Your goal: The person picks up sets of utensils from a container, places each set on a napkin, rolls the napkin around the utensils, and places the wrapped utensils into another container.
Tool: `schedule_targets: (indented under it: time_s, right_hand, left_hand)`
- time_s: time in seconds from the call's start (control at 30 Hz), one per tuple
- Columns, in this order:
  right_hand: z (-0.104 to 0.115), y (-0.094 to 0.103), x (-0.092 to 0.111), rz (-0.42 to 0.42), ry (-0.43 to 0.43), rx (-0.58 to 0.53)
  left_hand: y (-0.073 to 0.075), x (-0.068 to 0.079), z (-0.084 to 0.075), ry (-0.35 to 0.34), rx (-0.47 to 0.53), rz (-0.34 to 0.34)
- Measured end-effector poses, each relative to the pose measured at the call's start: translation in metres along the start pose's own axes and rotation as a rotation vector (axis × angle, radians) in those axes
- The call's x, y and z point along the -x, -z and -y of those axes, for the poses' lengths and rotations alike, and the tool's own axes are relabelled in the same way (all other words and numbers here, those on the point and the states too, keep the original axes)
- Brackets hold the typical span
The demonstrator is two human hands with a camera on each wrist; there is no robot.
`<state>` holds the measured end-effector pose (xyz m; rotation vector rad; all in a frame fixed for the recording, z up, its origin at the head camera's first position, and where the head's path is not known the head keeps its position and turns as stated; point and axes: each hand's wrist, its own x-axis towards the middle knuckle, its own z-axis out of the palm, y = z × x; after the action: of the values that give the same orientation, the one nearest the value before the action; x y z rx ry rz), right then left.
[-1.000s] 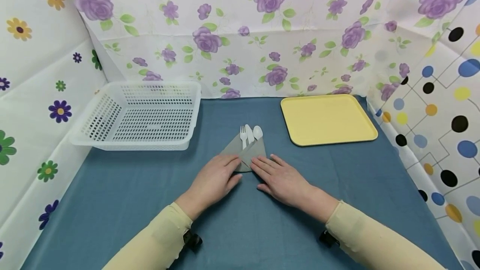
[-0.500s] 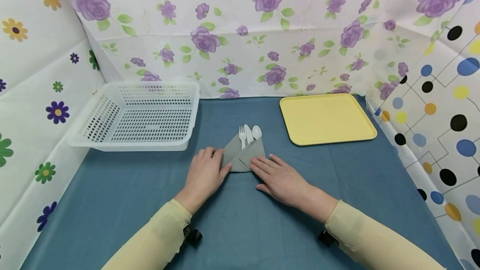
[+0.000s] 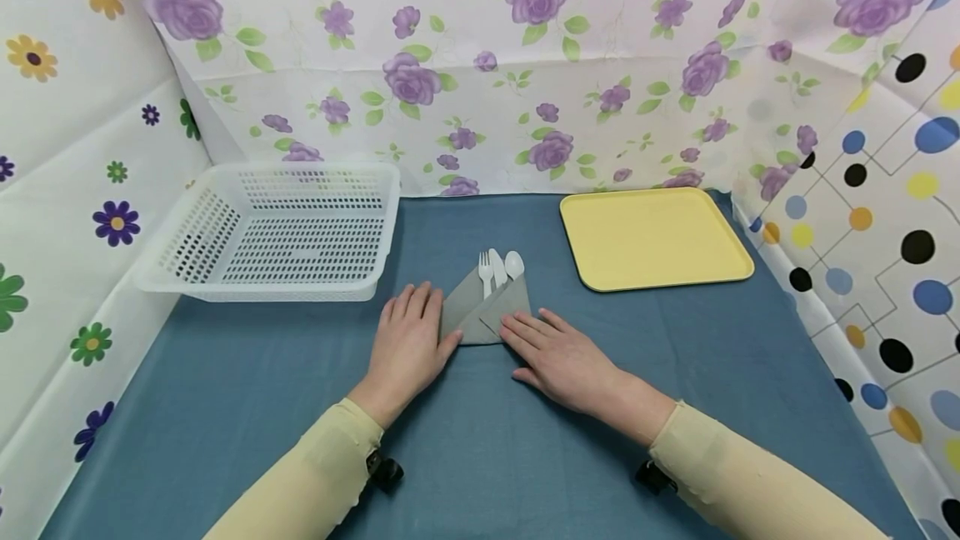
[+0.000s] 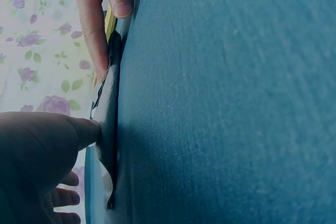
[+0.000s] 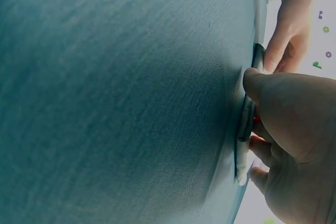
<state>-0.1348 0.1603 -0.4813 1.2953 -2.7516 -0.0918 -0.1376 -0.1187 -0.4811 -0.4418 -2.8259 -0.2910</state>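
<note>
Three white pieces, a fork (image 3: 485,270), a knife (image 3: 498,267) and a spoon (image 3: 514,264), poke out of a folded grey napkin (image 3: 462,300) in the head view, lying between my hands on the blue cloth (image 3: 480,457). My left hand (image 3: 408,330) stretches straight fingers beside its left edge, thumb on its corner; my right hand (image 3: 558,354) rests extended fingers on the right edge, probably to hold the folds down. Basket (image 3: 262,293) and tray (image 3: 656,240) sit farther back, perhaps leaving me working room. The napkin looks neat, its slanting layers overlapping. From the left wrist it shows thin, edge-on, rippled at one end, my thumb touching it. From the right wrist it is a low strip by my fingers; I can't tell how hard they press.
</note>
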Motion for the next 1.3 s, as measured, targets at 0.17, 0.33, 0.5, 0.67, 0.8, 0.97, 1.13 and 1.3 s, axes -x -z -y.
schedule_targets:
  time_s: [0.17,0.33,0.5,0.67,0.8,0.97,1.13,1.3]
  right_hand:
    - [0.0003,0.0012,0.0007,-0.004,-0.002,-0.003]
    - [0.0001,0.0004,0.0003,-0.013,0.002,0.005]
    - [0.0005,0.0006,0.0003,-0.013,0.003,0.011]
    - [0.0000,0.0003,0.0000,-0.013,0.000,0.015]
    - [0.0003,0.0002,-0.0001,-0.010,0.001,0.009]
    - [-0.0001,-0.0004,0.0001,-0.011,0.001,0.013]
    - [-0.0003,-0.0011,0.0001,-0.016,0.006,0.009]
    - [0.0000,-0.0002,0.0000,-0.020,0.010,0.006]
  left_hand:
    - [-0.0002,0.0009,0.0007,0.009,-0.040,0.019]
    - [-0.0007,0.0016,0.0019,0.012,-0.056,0.024]
    - [-0.0011,0.0031,0.0031,-0.014,-0.067,-0.043]
    - [-0.0025,0.0049,0.0043,-0.018,-0.092,-0.101]
    - [-0.0032,0.0059,0.0048,-0.012,-0.103,-0.130]
    - [-0.0018,0.0055,0.0053,0.011,-0.114,-0.119]
    - [0.0009,0.0046,0.0047,0.051,-0.091,-0.071]
    - [0.0035,0.0028,0.0034,0.083,-0.067,-0.023]
